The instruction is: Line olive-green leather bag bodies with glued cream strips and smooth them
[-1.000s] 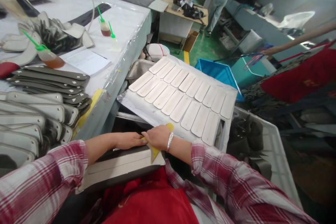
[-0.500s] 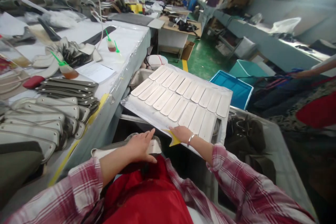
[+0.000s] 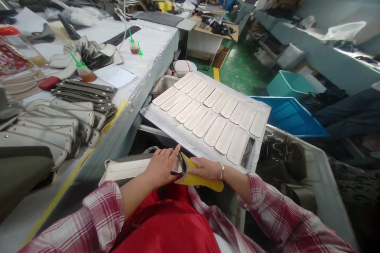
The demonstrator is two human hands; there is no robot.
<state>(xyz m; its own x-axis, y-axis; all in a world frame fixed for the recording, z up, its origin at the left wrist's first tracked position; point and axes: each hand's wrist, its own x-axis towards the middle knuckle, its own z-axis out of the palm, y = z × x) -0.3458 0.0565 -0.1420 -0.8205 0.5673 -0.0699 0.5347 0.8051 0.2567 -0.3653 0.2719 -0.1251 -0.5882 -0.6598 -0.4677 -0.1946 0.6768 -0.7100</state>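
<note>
My right hand [image 3: 204,168] grips a curved, bent yellow piece [image 3: 200,182], its fingers wrapped over the upper edge. Its left end touches or nearly touches the tip of an olive workpiece with a long white panel [image 3: 127,169] lying across my lap. Flat over the right end of that workpiece rests my left hand [image 3: 162,165], fingers stretched out and thumb lower down. Beyond my hands, a covered board [image 3: 175,126] carries two rows of white rounded strips [image 3: 212,130].
On the left table lie stacked white-faced pieces [image 3: 44,134], olive strips [image 3: 86,95] and green-tipped glue bottles [image 3: 84,72]. At right stand a blue crate [image 3: 292,116], a teal bin [image 3: 289,85] and a grey tub [image 3: 329,182] holding dark pieces.
My right hand has drawn back from the board's edge with the yellow piece, bringing it beside my left hand. My left hand has settled onto the workpiece. The person at right has mostly left view.
</note>
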